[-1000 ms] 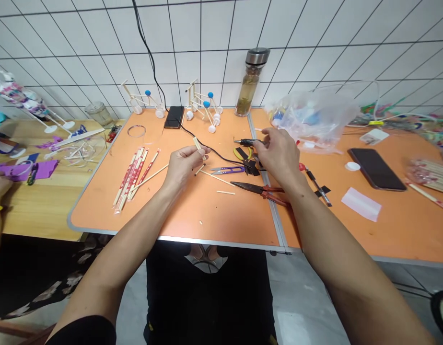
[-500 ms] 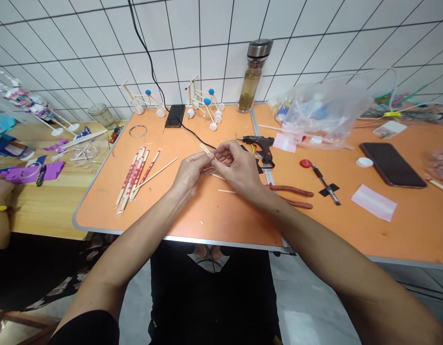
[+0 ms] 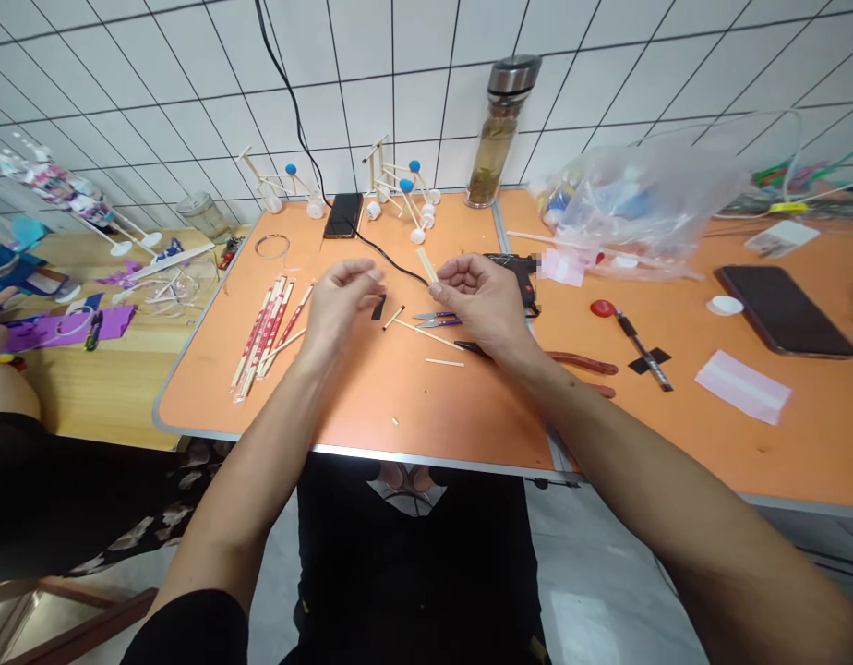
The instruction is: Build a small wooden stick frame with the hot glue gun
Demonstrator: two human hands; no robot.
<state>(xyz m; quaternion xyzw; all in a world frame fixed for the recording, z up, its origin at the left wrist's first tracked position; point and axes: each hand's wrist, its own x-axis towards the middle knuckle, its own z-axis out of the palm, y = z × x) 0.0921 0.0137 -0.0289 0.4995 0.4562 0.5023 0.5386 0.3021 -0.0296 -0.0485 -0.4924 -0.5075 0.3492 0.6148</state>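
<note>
So we've got both forearms coming in over the front edge of the orange table (image 3: 482, 425), elbows out wide and hands angled toward each other with a clear gap between them. Our right hand (image 3: 487, 300) is doing the holding: thumb and fingertips are pinched on the lower end of a short pale stick piece (image 3: 425, 264), which tilts up and a bit left, while the other fingers curl in. That hand sits in front of the black glue gun (image 3: 520, 268), partly hiding it, with the pliers (image 3: 582, 360) under our wrist and the purple-handled scissors (image 3: 440, 321) just left of it.

Our left hand (image 3: 338, 300) has its fingers loosely bent and its thumb out toward the middle, and we can't see anything in its grip. It's right beside the red-wrapped sticks (image 3: 264, 337), with a small black strip (image 3: 378, 307) near the thumb side.
</note>
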